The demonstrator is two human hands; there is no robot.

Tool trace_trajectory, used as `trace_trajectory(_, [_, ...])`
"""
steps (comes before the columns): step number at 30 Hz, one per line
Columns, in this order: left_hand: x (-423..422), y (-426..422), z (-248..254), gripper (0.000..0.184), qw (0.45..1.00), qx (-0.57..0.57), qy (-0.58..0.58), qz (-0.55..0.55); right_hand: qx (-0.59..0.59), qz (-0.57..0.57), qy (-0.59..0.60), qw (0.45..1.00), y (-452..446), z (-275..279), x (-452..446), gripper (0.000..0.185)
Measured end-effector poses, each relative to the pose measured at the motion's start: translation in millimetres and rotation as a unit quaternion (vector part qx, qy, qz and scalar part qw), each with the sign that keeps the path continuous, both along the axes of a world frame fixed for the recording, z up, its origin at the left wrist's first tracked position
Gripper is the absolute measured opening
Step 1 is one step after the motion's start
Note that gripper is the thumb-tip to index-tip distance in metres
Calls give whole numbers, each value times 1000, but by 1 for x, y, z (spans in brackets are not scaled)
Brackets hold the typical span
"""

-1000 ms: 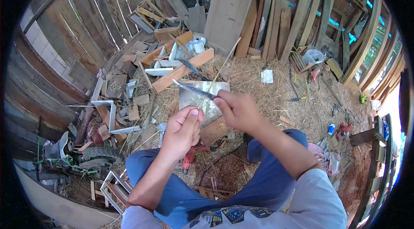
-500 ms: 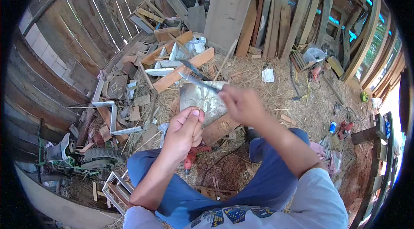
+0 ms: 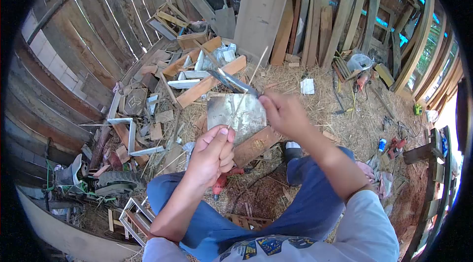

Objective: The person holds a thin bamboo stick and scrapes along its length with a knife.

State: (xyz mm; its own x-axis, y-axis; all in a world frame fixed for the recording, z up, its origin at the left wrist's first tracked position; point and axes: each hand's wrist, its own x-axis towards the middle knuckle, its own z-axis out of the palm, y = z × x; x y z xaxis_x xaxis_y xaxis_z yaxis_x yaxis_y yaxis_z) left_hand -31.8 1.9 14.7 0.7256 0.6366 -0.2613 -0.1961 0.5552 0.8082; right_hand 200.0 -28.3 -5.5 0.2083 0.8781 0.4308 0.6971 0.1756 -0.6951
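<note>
My left hand (image 3: pixel 213 153) is closed around the lower end of a thin wooden stick (image 3: pixel 255 70), which slants up and to the right away from me. In my right hand (image 3: pixel 283 114) is the handle of a knife (image 3: pixel 230 82), its broad blade smeared by motion and pointing up-left. The blade crosses close to the stick; I cannot tell whether they touch. Beneath both hands lies a scuffed metal sheet (image 3: pixel 219 111), with a wooden board (image 3: pixel 256 146) at its near edge.
A red power tool (image 3: pixel 219 185) lies between my legs. Timber offcuts (image 3: pixel 212 82) and white frame pieces (image 3: pixel 132 136) are heaped at left. Planks (image 3: pixel 340 20) lean along the back wall. Shavings (image 3: pixel 320 109) litter the ground. Another red tool (image 3: pixel 395 147) is at right.
My right hand has shifted slightly right and down with the knife, and the blade has swung to a different angle. My left hand keeps the stick in nearly the same place.
</note>
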Motion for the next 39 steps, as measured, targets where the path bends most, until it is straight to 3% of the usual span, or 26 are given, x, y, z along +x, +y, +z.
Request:
trace_trajectory(3, [-1, 1, -1, 25, 1000, -14, -20, -9, -47, -15, 63, 997, 6, 6, 14, 28])
trace_trajectory(5, [0, 2, -3, 25, 999, -24, -19, -14, -41, -6, -37, 998, -2, -1, -2, 30])
trace_trajectory(6, [0, 4, -3, 25, 999, -22, -20, -13, -21, 25, 58, 998, -1, -3, -6, 30])
trace_trajectory(10, [-2, 5, -2, 26, 999, -26, -18, -21, -39, -11, 72, 997, 9, -3, 14, 29])
trace_trajectory(12, [1, 4, -2, 26, 999, -29, -26, -28, -78, -14, -35, 996, 3, -9, 2, 29])
trace_trajectory(15, [-1, 7, -7, 26, 999, -25, -14, -17, -72, -3, -24, 997, 5, -6, 9, 30])
trace_trajectory(16, [-1, 8, -8, 26, 999, -21, -16, -31, -47, -29, 44, 998, 9, -3, 14, 31])
trace_trajectory(20, [4, 6, -16, 24, 997, 10, -31, -64, -37, -73, 29, 996, 9, 3, 21, 31])
trace_trajectory(23, [8, 6, -22, 23, 996, 50, -18, -76, 51, 1, 66, 997, 0, 3, 4, 29])
trace_trajectory(25, [8, 7, -19, 22, 997, 39, -7, -72, 111, 71, -20, 991, 4, -3, 5, 22])
trace_trajectory(28, [6, 7, -14, 22, 997, 50, 13, -60, 70, 105, -65, 990, 1, -8, 9, 18])
trace_trajectory(30, [7, 6, -15, 23, 996, 72, 22, -52, 30, 107, -79, 991, -6, -8, 7, 19])
trace_trajectory(32, [9, 4, -18, 23, 981, 187, 35, -27, -9, 107, -93, 990, -7, -8, 6, 20])
trace_trajectory(39, [12, 0, -20, 22, 975, 212, 62, 6, 24, 100, -128, 986, -2, -6, 7, 22])
